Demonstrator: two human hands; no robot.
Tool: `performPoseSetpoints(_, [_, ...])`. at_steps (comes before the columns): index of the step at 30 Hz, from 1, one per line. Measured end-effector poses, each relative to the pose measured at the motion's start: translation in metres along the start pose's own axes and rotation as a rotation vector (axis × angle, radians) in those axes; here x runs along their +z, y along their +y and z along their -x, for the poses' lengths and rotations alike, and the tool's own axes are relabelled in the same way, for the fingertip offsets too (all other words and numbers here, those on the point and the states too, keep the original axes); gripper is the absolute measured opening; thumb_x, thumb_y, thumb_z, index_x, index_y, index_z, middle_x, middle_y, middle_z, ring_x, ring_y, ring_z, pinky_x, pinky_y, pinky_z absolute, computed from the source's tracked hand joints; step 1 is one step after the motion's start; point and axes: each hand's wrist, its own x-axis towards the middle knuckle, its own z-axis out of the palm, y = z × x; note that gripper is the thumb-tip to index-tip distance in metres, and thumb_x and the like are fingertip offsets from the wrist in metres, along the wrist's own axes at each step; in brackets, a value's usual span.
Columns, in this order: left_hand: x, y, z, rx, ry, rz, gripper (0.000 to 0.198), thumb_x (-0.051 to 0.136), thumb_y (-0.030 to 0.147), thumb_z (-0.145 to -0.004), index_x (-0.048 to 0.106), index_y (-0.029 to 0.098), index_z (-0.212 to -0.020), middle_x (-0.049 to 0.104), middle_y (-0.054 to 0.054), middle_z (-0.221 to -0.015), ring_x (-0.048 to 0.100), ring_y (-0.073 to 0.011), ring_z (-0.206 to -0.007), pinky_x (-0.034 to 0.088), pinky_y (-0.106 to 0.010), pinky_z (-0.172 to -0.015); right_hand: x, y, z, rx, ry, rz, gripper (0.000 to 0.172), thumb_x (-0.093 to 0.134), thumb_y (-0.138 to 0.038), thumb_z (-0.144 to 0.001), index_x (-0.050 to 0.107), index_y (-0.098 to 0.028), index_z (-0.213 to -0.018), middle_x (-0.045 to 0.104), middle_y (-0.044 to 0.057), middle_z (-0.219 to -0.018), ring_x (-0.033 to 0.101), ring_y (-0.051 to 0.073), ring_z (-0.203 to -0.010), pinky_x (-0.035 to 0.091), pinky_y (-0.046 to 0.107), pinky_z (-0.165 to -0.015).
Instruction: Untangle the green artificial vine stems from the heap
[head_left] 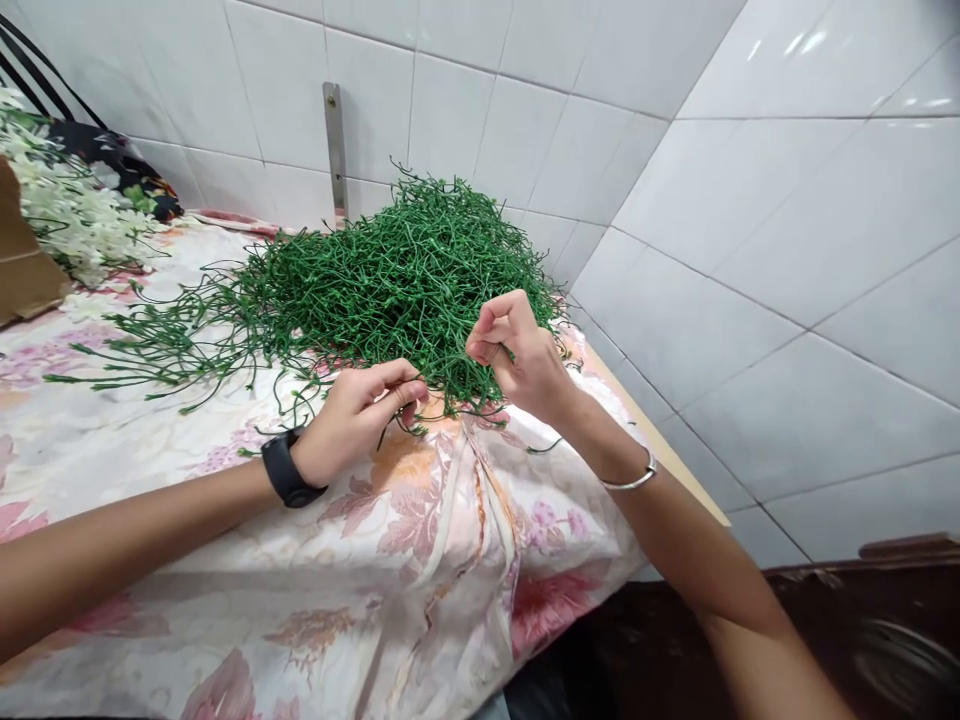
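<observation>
A big heap of thin green plastic stems (405, 270) lies on a table covered with a floral cloth (225, 560). My left hand (360, 415), with a black watch on the wrist, is closed in a pinch on green stems at the heap's near edge. My right hand (517, 350), a silver bangle on its wrist, is raised a little higher with fingers curled and pinched on a green stem from the same heap. Both hands are close together at the front of the heap.
Loose green stems (150, 350) spread left of the heap. White artificial flowers (67, 210) and a brown cardboard box (22, 270) sit at the far left. White tiled walls (750, 250) close in behind and on the right. The table's right edge (660, 440) runs near my right arm.
</observation>
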Motion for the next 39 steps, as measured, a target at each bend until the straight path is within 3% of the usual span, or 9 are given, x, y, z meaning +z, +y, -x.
performPoseSetpoints(6, [0.009, -0.003, 0.006, 0.099, 0.128, -0.018, 0.022, 0.045, 0.025, -0.084, 0.052, 0.016, -0.065, 0.053, 0.001, -0.06, 0.049, -0.0114, -0.063, 0.036, -0.023, -0.063, -0.007, -0.001, -0.001, -0.028, 0.006, -0.04, 0.017, 0.04, -0.007, -0.079, 0.033, -0.021, -0.084, 0.047, -0.004, -0.067, 0.05, 0.006, -0.059, 0.042, 0.022, -0.054])
performPoseSetpoints(12, [0.011, -0.004, 0.007, 0.108, 0.125, 0.003, 0.021, 0.044, 0.025, -0.085, 0.053, 0.016, -0.067, 0.053, 0.001, -0.059, 0.049, -0.0112, -0.062, 0.036, -0.024, -0.062, 0.0, 0.002, -0.001, -0.019, -0.034, -0.181, 0.022, 0.04, -0.002, -0.077, 0.033, -0.022, -0.084, 0.045, -0.005, -0.064, 0.047, 0.006, -0.057, 0.039, 0.022, -0.05])
performPoseSetpoints(15, [0.01, -0.006, 0.008, 0.1, 0.11, 0.018, 0.02, 0.044, 0.025, -0.085, 0.053, 0.016, -0.069, 0.053, 0.001, -0.06, 0.049, -0.011, -0.062, 0.036, -0.023, -0.061, -0.013, 0.001, -0.005, 0.008, -0.062, -0.244, 0.019, 0.043, -0.006, -0.077, 0.035, -0.022, -0.083, 0.044, -0.004, -0.064, 0.047, 0.007, -0.056, 0.038, 0.023, -0.048])
performPoseSetpoints(17, [0.009, -0.008, 0.009, 0.079, 0.114, 0.024, 0.02, 0.045, 0.024, -0.084, 0.052, 0.016, -0.066, 0.053, 0.001, -0.059, 0.049, -0.0108, -0.061, 0.036, -0.023, -0.061, -0.038, 0.004, -0.006, -0.02, 0.045, -0.261, 0.017, 0.048, -0.01, -0.077, 0.038, -0.023, -0.081, 0.044, -0.003, -0.064, 0.047, 0.008, -0.055, 0.038, 0.023, -0.047])
performPoseSetpoints(20, [0.008, -0.01, 0.008, 0.031, 0.127, 0.062, 0.021, 0.046, 0.023, -0.083, 0.052, 0.016, -0.064, 0.053, 0.001, -0.058, 0.049, -0.0111, -0.061, 0.036, -0.023, -0.062, -0.083, 0.017, -0.004, -0.094, 0.496, -0.245, 0.021, 0.055, -0.01, -0.075, 0.041, -0.024, -0.081, 0.044, -0.004, -0.059, 0.045, 0.008, -0.052, 0.04, 0.026, -0.054])
performPoseSetpoints(22, [0.008, -0.01, 0.007, -0.003, 0.114, 0.133, 0.021, 0.046, 0.026, -0.083, 0.054, 0.016, -0.067, 0.055, 0.0, -0.061, 0.051, -0.0118, -0.062, 0.038, -0.024, -0.063, -0.096, 0.028, -0.001, -0.04, 0.542, -0.234, 0.022, 0.055, -0.012, -0.076, 0.039, -0.025, -0.081, 0.049, -0.005, -0.056, 0.047, 0.009, -0.049, 0.04, 0.026, -0.053])
performPoseSetpoints(27, [0.01, -0.007, 0.0, -0.028, 0.144, 0.325, 0.023, 0.044, 0.032, -0.084, 0.057, 0.015, -0.077, 0.06, -0.003, -0.072, 0.056, -0.0135, -0.071, 0.042, -0.026, -0.069, -0.057, 0.038, 0.0, 0.111, 0.243, -0.098, 0.014, 0.051, -0.02, -0.08, 0.038, -0.023, -0.086, 0.057, -0.003, -0.064, 0.058, 0.013, -0.064, 0.045, 0.032, -0.067])
performPoseSetpoints(31, [0.008, -0.006, -0.004, -0.031, 0.181, 0.368, 0.021, 0.044, 0.03, -0.084, 0.057, 0.015, -0.077, 0.061, -0.004, -0.075, 0.057, -0.0142, -0.075, 0.042, -0.027, -0.073, -0.024, 0.033, -0.001, 0.039, 0.191, 0.091, 0.012, 0.046, -0.019, -0.084, 0.04, -0.022, -0.094, 0.059, -0.001, -0.072, 0.059, 0.014, -0.076, 0.043, 0.035, -0.078])
performPoseSetpoints(39, [0.003, -0.013, -0.007, 0.0, 0.305, 0.312, 0.018, 0.042, 0.021, -0.082, 0.059, 0.018, -0.082, 0.061, -0.003, -0.087, 0.053, -0.0161, -0.088, 0.037, -0.031, -0.085, -0.003, 0.046, 0.001, -0.036, 0.145, 0.284, 0.009, 0.043, -0.018, -0.085, 0.047, -0.02, -0.092, 0.061, 0.003, -0.082, 0.057, 0.015, -0.08, 0.04, 0.034, -0.079])
